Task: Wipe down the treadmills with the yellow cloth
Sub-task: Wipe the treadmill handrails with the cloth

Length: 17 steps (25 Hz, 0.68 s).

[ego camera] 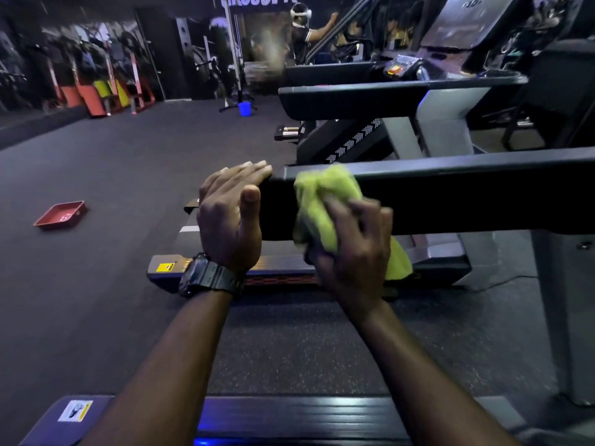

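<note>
Here the right hand (351,252) is bunching the yellow cloth (325,204) in a curled grip against the treadmill handrail (450,194); beside it, the left hand (230,214) is resting flat, fingers straight, over the rail's end.

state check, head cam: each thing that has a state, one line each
left hand: fingers straight, resting over the end of the handrail
right hand: gripping the yellow cloth, pressing it on the handrail
yellow cloth: bunched up, against the handrail's side
handrail: level, being wiped near its end
red tray: on the floor, apart from the treadmills
blue bucket: upright on the floor, far back
</note>
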Available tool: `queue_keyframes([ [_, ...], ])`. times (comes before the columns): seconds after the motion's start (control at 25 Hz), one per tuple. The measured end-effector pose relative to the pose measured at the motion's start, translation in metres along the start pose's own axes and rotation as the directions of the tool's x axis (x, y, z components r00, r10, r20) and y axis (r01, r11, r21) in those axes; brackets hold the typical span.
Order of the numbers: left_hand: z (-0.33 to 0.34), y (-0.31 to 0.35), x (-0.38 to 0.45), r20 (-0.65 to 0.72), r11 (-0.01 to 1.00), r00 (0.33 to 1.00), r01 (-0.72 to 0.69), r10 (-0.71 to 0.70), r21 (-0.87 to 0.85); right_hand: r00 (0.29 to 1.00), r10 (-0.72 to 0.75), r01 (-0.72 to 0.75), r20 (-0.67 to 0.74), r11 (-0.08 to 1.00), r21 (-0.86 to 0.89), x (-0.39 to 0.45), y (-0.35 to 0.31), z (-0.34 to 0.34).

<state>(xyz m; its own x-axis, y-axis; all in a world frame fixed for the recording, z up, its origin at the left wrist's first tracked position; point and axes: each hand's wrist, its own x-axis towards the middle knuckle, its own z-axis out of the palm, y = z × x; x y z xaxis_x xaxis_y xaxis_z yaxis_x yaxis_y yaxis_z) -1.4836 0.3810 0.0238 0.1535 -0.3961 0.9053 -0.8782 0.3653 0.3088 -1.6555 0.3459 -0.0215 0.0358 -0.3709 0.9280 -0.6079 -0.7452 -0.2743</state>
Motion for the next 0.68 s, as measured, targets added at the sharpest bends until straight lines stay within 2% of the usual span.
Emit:
queue_keyframes([
  [0.04, 0.003, 0.001, 0.000, -0.007, 1.000, 1.000, 0.000, 0.000, 0.007, 0.994, 0.102, -0.101, -0.036, 0.995, 0.022, 0.009, -0.014, 0.005],
  [0.08, 0.005, 0.001, 0.000, -0.017, 1.000, 1.000, 0.001, -0.001, 0.007, 0.999, 0.036, -0.036, -0.016, 0.999, 0.000, 0.009, -0.025, 0.010],
  [0.16, 0.004, 0.000, -0.001, -0.032, 1.000, 0.999, 0.019, -0.019, -0.007, 0.959, -0.262, 0.269, 0.109, 0.962, -0.047, -0.008, -0.019, 0.008],
  [0.2, 0.004, 0.001, -0.003, -0.045, 1.000, 0.999, 0.031, -0.031, -0.006, 0.948, -0.292, 0.299, 0.128, 0.953, -0.040, -0.011, -0.008, 0.000],
  [0.24, 0.004, 0.003, -0.002, -0.065, 0.999, 0.997, 0.035, -0.034, 0.014, 0.969, -0.224, 0.228, 0.100, 0.973, -0.037, -0.004, 0.001, -0.007],
  [0.28, 0.006, 0.007, 0.001, -0.075, 0.998, 0.997, 0.036, -0.032, 0.049, 0.996, -0.086, 0.087, 0.023, 0.996, -0.029, 0.005, 0.004, -0.010],
  [0.32, 0.011, 0.013, 0.005, -0.063, 0.996, 0.998, 0.025, -0.020, 0.082, 0.998, 0.054, -0.055, -0.044, 0.998, -0.016, 0.013, 0.002, -0.010],
  [0.36, 0.018, 0.020, 0.007, -0.028, 0.994, 0.999, -0.016, 0.019, 0.110, 0.993, 0.109, -0.109, -0.050, 0.994, -0.002, 0.015, -0.004, -0.007],
  [0.44, 0.029, 0.032, 0.007, 0.074, 0.988, 0.991, -0.120, 0.113, 0.101, 0.996, -0.059, 0.059, 0.071, 0.998, -0.011, -0.002, -0.005, -0.006],
  [0.48, 0.033, 0.035, 0.005, 0.108, 0.988, 0.986, -0.137, 0.128, 0.071, 0.979, -0.153, 0.156, 0.132, 0.988, -0.013, -0.014, 0.005, -0.012],
  [0.52, 0.034, 0.038, 0.003, 0.118, 0.990, 0.985, -0.132, 0.126, 0.043, 0.972, -0.177, 0.184, 0.151, 0.983, -0.027, -0.019, 0.016, -0.022],
  [0.56, 0.035, 0.038, 0.002, 0.109, 0.992, 0.987, -0.124, 0.121, 0.025, 0.984, -0.121, 0.126, 0.128, 0.991, -0.039, -0.016, 0.024, -0.028],
  [0.6, 0.036, 0.037, 0.001, 0.094, 0.993, 0.989, -0.117, 0.115, 0.013, 0.998, -0.001, 0.003, 0.056, 0.999, -0.039, -0.005, 0.025, -0.030],
  [0.64, 0.036, 0.036, 0.001, 0.082, 0.994, 0.991, -0.110, 0.110, 0.004, 0.987, 0.161, -0.161, -0.029, 0.987, -0.012, 0.009, 0.020, -0.028],
  [0.68, 0.037, 0.036, 0.001, 0.073, 0.994, 0.991, -0.108, 0.108, -0.005, 0.962, 0.267, -0.265, -0.064, 0.964, 0.031, 0.020, 0.009, -0.025],
])
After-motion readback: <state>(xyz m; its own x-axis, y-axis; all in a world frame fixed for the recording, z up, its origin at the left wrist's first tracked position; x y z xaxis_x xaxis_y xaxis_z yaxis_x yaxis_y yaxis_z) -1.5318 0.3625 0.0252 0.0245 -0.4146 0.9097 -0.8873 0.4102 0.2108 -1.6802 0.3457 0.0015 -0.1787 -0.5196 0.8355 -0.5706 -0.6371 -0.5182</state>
